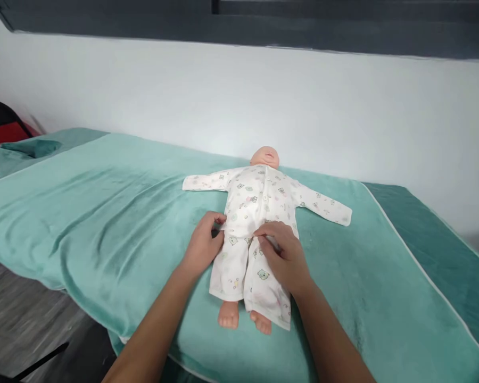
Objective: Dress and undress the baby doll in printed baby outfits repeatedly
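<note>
A baby doll lies on its back, head toward the wall and bare feet toward me. It wears a white printed top with long sleeves spread to both sides, and white printed pants. At the left side of the waist, my left hand pinches the hem of the top. My right hand pinches the same hem near the middle of the waist, its palm over the doll's hip. The hem lies over the top of the pants. No hands show at the sleeve ends.
A teal blanket with folds on its left covers the bed. Darker teal cloth lies at the right. Behind stands a white wall. A red and black object is at the far left, and grey floor shows lower left.
</note>
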`<state>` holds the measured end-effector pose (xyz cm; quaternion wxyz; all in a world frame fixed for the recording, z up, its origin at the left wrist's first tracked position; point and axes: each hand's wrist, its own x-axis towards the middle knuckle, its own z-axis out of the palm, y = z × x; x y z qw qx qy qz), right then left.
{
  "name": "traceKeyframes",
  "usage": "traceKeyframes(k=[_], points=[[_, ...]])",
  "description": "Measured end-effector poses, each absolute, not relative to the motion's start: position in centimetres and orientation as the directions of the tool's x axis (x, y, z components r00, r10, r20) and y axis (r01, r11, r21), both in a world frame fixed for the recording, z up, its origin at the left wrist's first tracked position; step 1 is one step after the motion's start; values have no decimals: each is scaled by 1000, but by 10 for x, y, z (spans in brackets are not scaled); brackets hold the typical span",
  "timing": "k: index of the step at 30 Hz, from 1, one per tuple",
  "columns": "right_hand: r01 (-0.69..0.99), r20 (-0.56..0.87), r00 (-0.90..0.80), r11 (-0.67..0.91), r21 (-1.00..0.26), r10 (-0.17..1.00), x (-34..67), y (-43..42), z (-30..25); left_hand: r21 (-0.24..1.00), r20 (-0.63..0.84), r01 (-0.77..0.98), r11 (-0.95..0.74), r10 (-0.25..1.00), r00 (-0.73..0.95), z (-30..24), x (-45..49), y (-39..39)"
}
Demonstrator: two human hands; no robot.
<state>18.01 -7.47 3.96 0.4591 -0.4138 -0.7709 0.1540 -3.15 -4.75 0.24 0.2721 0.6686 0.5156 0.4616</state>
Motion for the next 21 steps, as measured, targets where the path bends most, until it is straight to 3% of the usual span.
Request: traceKeyframes(k=[7,13,16,21], points=[[429,546,-162,557,-711,822,181,-89,33,814,416,490,-313,902,-115,-2,-37,-49],[498,411,-252,481,-721,876,175,-142,42,798,364,512,-319,931,13,-4,-46,-79],[601,356,-307,470,-646,882,166,-169,50,781,355,492,-384,922,156,-9,-57,-112],[857,322,-255,368,-361,912,137,-191,47,739,348,535,-410,912,218,-19,-63,-150]])
